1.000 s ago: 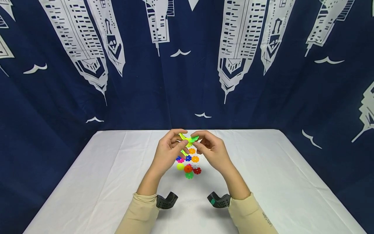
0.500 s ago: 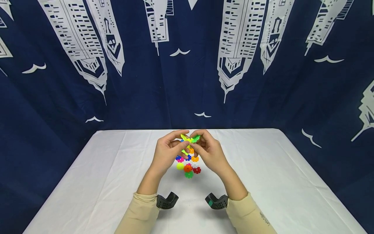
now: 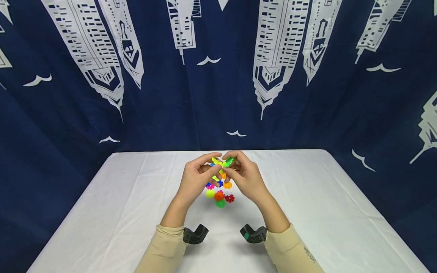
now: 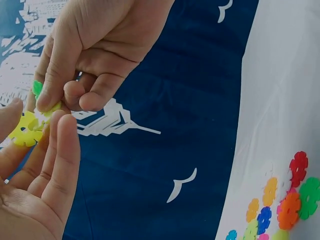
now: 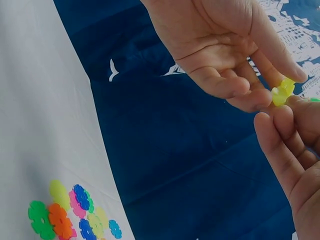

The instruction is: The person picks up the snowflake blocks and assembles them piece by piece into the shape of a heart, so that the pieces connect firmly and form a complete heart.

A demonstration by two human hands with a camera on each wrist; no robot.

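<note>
In the head view my left hand [image 3: 192,176] and right hand [image 3: 246,176] meet above the far part of the table. The left thumb and fingers pinch yellow flower-shaped plastic discs [image 4: 25,130], notched round the rim. Between the right thumb and fingers is a green notched disc [image 3: 229,162], set against the yellow ones. Fingertips cover the place where the pieces meet, so how they join cannot be seen. In the right wrist view a yellow disc [image 5: 283,92] shows between both hands' fingertips.
Below the hands, several loose discs lie close together on the white-covered table [image 3: 119,208], among them an orange disc [image 3: 219,195], a red disc [image 3: 230,198] and a green disc [image 3: 220,203]. A dark blue printed curtain [image 3: 164,113] hangs behind the table.
My right hand has shifted slightly left, bringing the green disc and its fingertips closer to the left hand's yellow discs. Over the last half second both hands have stayed almost still.
</note>
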